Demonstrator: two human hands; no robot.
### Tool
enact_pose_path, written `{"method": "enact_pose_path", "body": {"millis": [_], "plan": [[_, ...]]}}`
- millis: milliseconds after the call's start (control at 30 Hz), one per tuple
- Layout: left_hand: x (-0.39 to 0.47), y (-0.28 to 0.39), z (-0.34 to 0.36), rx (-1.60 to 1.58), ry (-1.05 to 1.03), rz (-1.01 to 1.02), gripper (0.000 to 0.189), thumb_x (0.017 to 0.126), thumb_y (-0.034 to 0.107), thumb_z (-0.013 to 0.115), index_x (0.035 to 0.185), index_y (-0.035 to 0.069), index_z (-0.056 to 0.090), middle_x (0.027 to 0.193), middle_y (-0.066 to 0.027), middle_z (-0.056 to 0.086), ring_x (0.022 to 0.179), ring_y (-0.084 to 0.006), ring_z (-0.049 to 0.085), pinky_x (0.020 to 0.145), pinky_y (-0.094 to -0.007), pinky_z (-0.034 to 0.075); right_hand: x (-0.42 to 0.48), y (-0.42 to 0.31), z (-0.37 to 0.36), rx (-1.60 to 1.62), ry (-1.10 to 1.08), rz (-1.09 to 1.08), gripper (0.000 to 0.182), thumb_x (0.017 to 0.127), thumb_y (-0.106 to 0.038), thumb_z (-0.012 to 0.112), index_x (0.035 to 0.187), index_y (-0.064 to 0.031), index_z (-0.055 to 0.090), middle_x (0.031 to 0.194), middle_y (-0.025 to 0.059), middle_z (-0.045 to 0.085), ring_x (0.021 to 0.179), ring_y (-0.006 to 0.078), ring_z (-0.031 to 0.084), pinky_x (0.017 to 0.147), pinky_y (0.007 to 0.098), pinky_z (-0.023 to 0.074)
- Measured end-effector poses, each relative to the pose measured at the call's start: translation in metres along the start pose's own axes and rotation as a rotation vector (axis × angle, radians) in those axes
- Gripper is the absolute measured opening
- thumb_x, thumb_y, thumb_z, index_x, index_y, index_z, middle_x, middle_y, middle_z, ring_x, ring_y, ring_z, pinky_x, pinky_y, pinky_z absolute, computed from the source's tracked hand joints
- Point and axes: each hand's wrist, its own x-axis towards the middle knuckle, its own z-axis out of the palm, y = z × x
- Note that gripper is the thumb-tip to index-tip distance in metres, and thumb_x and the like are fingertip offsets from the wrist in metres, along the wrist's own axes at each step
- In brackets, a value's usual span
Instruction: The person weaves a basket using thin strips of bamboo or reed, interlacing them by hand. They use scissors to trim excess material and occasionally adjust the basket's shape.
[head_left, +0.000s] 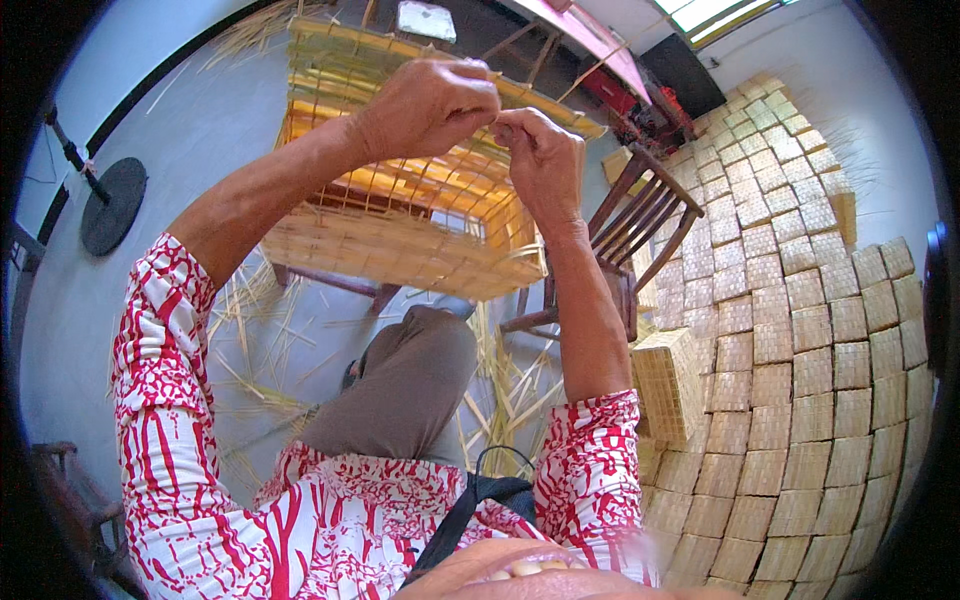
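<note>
A large rectangular box of woven split bamboo or a similar plant strip (405, 251) stands before me, its open lattice facing up towards me. Above its far part, both hands come together. My left hand (431, 109) has its fingers curled in, pinching at something too thin to make out. Close beside it on the right, my right hand (544, 165) pinches with thumb and forefinger at the same spot. Thin strips cross the box under both hands, and a few stick up past its far rim. Whether a strip runs between my fingertips is unclear.
A wooden chair (637, 217) stands right of the box. Many small woven boxes (810, 360) cover the right side in rows, with one box (667, 382) nearer me. Loose strips (517, 390) litter the floor. A stand with a round black base (112, 206) is at left.
</note>
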Motion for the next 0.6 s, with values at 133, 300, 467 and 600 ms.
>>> {"method": "enact_pose_path", "body": {"millis": [133,300,467,600], "plan": [[0.0,-0.008,0.0,-0.051,-0.019,0.028,0.01,0.096,0.015,0.07,0.095,0.005,0.07,0.091,-0.0099,0.067,0.079,-0.0297,0.068,0.069,-0.0401,0.054,-0.047,-0.001,0.006,0.021,-0.269,0.129,0.012,0.092,-0.008,0.067,0.1,-0.0058,0.076,0.089,0.0162,0.076,0.085,0.0278,0.077,0.071,0.0357,0.0584],[-0.006,-0.017,-0.014,-0.013,-0.102,0.032,0.012,0.097,0.019,0.071,0.102,0.009,0.074,0.097,-0.0078,0.071,0.084,-0.025,0.071,0.072,-0.0349,0.057,-0.029,-0.009,-0.015,-0.082,-0.022,0.029,0.027,0.09,-0.011,0.071,0.116,-0.0083,0.074,0.109,0.0167,0.075,0.093,0.0339,0.075,0.079,0.042,0.0591],[-0.009,-0.036,-0.018,0.131,-0.162,0.053,0.014,0.095,0.021,0.071,0.103,0.01,0.073,0.098,-0.007,0.071,0.086,-0.0245,0.071,0.074,-0.0363,0.059,0.029,0.021,-0.005,-0.412,0.19,-0.149,0.039,0.094,-0.023,0.072,0.13,-0.0106,0.068,0.112,0.0154,0.076,0.089,0.0287,0.076,0.081,0.0392,0.0588],[0.006,-0.009,-0.029,0.213,-0.156,-0.087,0.012,0.09,0.02,0.071,0.092,0.009,0.07,0.089,-0.0106,0.067,0.077,-0.0318,0.069,0.066,-0.0442,0.056,0.046,0.05,0.012,-0.472,0.03,-0.117,0.034,0.094,-0.03,0.072,0.119,-0.0082,0.069,0.102,0.0177,0.075,0.088,0.038,0.073,0.08,0.0431,0.0576]]}}
